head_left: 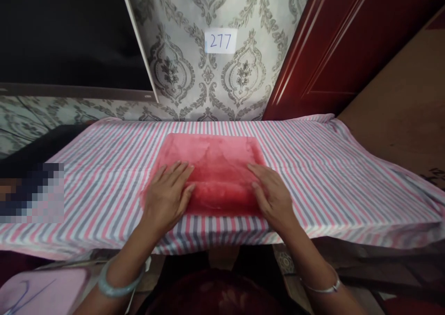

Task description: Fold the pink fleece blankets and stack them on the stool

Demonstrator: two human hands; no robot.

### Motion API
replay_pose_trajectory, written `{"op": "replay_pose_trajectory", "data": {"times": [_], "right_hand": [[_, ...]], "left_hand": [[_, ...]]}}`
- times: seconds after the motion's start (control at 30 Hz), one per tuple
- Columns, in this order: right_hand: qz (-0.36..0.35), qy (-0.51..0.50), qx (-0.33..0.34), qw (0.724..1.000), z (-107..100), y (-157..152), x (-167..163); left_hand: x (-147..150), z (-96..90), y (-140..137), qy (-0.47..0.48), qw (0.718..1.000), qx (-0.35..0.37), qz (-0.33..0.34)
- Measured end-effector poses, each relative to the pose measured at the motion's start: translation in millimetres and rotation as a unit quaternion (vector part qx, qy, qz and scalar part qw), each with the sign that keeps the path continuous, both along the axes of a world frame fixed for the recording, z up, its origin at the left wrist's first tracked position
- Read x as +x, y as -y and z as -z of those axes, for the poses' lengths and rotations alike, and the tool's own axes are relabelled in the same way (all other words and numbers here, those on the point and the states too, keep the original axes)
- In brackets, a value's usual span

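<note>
A red folded cloth (222, 169), soft-edged and partly see-through, lies roughly rectangular on the striped tablecloth. Its near part is a deeper red band, and the far part is paler. My left hand (167, 190) rests on its left side, palm down, with fingers stretched forward and the thumb toward the middle. On the right side my right hand (274, 192) lies over the edge, index finger and thumb pointing inward and the other fingers partly hidden. Both hands look open and press on the red cloth rather than grip it.
The pink, grey and white striped tablecloth (327, 166) covers the table. Behind are patterned wallpaper with a paper label (221, 40) reading 277, a dark screen (66, 32) and a red wooden panel (323, 41). A cardboard surface (399, 102) stands right; a pink stool (45, 289) sits lower left.
</note>
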State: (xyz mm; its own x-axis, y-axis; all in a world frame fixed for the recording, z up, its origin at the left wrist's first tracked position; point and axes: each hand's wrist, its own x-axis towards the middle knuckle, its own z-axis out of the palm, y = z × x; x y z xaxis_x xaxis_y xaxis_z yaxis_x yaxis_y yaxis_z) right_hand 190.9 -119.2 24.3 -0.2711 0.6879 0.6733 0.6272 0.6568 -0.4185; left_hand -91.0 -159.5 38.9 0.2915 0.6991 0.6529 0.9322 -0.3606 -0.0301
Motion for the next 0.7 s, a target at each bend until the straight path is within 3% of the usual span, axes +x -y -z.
{"op": "replay_pose_trajectory", "data": {"times": [0.13, 0.3, 0.7], "right_hand": [[0.021, 0.177, -0.088, 0.980, 23.1, -14.0, -20.2], [0.056, 0.239, -0.106, 0.963, 53.7, -11.5, -23.4], [0.047, 0.227, -0.138, 0.963, 48.1, -13.8, -27.0]], "left_hand": [[-3.7, 16.4, -13.0, -0.030, 0.992, -0.090, -0.079], [-11.4, 50.2, -11.1, -0.044, 0.978, -0.146, -0.142], [-13.9, 49.7, -14.6, -0.035, 0.973, -0.173, -0.152]]}}
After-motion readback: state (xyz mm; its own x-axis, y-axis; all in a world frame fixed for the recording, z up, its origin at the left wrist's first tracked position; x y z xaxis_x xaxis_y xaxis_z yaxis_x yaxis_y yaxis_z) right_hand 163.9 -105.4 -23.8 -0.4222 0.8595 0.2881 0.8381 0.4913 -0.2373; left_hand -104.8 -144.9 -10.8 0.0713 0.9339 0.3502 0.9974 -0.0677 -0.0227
